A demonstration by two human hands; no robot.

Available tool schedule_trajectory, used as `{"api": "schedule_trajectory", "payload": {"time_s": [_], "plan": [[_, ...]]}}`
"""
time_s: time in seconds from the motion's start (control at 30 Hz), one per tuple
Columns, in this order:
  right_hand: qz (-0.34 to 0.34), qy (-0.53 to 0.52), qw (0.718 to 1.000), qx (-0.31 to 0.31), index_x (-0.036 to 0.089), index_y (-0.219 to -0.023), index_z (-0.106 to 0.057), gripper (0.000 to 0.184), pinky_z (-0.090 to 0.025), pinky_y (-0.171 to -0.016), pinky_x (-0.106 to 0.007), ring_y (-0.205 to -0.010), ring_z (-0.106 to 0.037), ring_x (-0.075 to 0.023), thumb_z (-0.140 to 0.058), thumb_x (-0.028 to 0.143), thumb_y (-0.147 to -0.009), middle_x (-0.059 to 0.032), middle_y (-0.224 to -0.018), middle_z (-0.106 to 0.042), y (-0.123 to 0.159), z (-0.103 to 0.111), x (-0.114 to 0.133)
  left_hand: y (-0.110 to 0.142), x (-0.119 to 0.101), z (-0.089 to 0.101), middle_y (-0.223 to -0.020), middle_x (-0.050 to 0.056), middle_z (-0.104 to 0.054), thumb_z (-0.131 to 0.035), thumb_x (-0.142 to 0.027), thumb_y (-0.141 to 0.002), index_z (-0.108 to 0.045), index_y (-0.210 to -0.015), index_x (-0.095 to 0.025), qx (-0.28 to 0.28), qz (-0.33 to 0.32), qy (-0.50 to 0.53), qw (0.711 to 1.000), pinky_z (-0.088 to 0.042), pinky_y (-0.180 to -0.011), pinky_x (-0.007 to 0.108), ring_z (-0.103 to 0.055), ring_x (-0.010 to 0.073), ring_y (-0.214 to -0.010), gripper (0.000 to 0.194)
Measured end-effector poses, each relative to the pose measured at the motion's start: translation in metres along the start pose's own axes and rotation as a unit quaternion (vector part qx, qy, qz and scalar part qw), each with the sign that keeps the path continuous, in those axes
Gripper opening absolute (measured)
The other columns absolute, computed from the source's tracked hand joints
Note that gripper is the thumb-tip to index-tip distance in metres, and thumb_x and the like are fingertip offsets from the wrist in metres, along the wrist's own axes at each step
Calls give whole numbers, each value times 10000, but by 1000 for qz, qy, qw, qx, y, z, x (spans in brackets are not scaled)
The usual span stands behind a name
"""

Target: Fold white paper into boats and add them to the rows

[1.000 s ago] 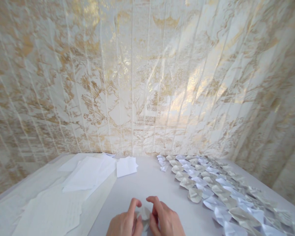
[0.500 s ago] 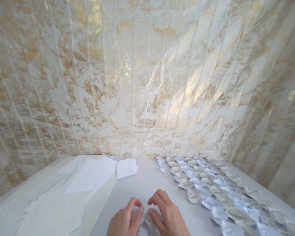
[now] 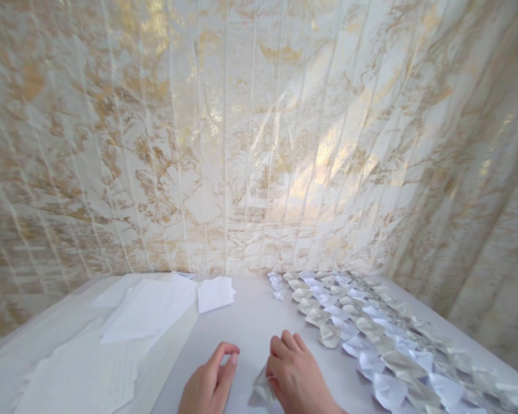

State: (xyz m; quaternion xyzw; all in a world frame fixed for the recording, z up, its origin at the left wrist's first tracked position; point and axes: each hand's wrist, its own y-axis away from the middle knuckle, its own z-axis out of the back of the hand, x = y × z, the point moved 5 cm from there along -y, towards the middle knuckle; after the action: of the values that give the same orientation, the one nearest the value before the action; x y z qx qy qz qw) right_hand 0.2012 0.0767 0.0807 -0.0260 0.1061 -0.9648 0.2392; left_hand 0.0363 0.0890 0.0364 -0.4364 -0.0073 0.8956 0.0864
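Near the table's front edge, a small greyish folded paper piece (image 3: 262, 386) rests on the tabletop. My right hand (image 3: 296, 371) is closed over its right side, with fingers bent and the pinching tips partly hidden. To the left, my left hand (image 3: 211, 376) holds nothing; its index finger is curved and stands apart from the thumb. A gap separates it from the paper piece. Rows of similar folded papers (image 3: 388, 391), white and grey, overlap along the right side of the table.
A small stack of white paper squares (image 3: 216, 294) lies at the back middle. Larger loose sheets (image 3: 151, 310) spread over the left side. A few small folded white pieces (image 3: 277, 286) sit near the back. Behind the table (image 3: 242, 328) hangs a gold-patterned curtain (image 3: 242, 144).
My left hand has drawn away to the left from the folded paper piece. My right hand has turned and closed on the piece. The view has shifted slightly to the right.
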Motion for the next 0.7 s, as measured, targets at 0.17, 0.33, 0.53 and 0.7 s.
{"api": "schedule_trajectory", "payload": {"time_s": [0.17, 0.33, 0.53, 0.7], "plan": [[-53, 25, 998, -17, 223, -773, -701, 215, -404, -805, -376, -910, -572, -252, -705, 8, -754, -21, -889, -696, 42, 23, -64, 1, -2, 0, -523, -112, -224, -250, -477, -951, -556, -981, -228, 0, 9, 5, 1000, -220, -514, 255, -352, 159, -495, 396], [-74, 36, 996, -31, 245, -772, -681, 292, -382, -788, -346, -866, -582, -228, -688, -46, -743, 6, -851, -701, 72, 24, -115, 1, -5, -2, -522, -112, -206, -258, -480, -935, -559, -945, -243, -1, 18, -4, 1000, -201, -516, 258, -357, 159, -492, 384], [-105, 68, 992, -33, 233, -757, -694, 302, -394, -796, -355, -900, -609, -252, -678, -66, -716, -9, -853, -711, 66, 11, -127, 0, -1, -3, -526, -118, -194, -249, -497, -925, -545, -965, -234, 2, 16, 0, 1000, -201, -525, 268, -323, 157, -496, 398], [-115, 77, 990, -18, 230, -759, -710, 284, -406, -785, -349, -911, -611, -260, -697, -50, -714, -26, -872, -717, 61, 11, -129, -1, 3, -4, -532, -120, -201, -235, -511, -917, -544, -964, -223, 10, 12, 6, 1000, -216, -532, 265, -299, 153, -503, 425]]}}
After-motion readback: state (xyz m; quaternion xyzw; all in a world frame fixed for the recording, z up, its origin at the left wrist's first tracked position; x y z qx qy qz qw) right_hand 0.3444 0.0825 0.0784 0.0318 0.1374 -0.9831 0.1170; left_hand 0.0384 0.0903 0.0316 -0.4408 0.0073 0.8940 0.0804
